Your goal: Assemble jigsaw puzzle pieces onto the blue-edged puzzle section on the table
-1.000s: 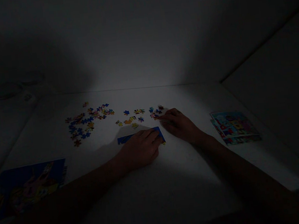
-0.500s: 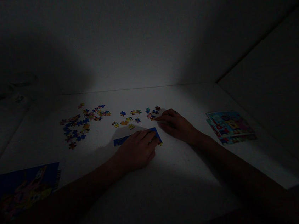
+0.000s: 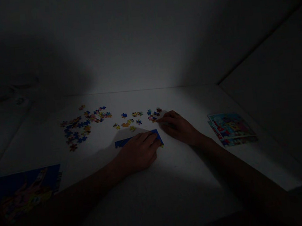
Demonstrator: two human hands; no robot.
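Observation:
In the dim light my left hand lies over a joined strip of blue jigsaw puzzle, its fingers laid across the right-hand part. The strip turns a corner there, and a bit of yellow shows at its lower end. Part of it is hidden under the hand. My right hand rests on the table with the index finger stretched to a small group of loose puzzle pieces, touching or nearly touching the nearest one. Between the strip and the back wall lie several more loose pieces, yellow and blue.
A larger spread of loose pieces covers the table's left side. A printed cartoon picture lies at the lower left, partly under my left forearm. More colourful picture sheets are stacked on the right. White walls border the table.
Both hands stay almost where they were. The whole view shifts very slightly; no piece has visibly been picked up or moved.

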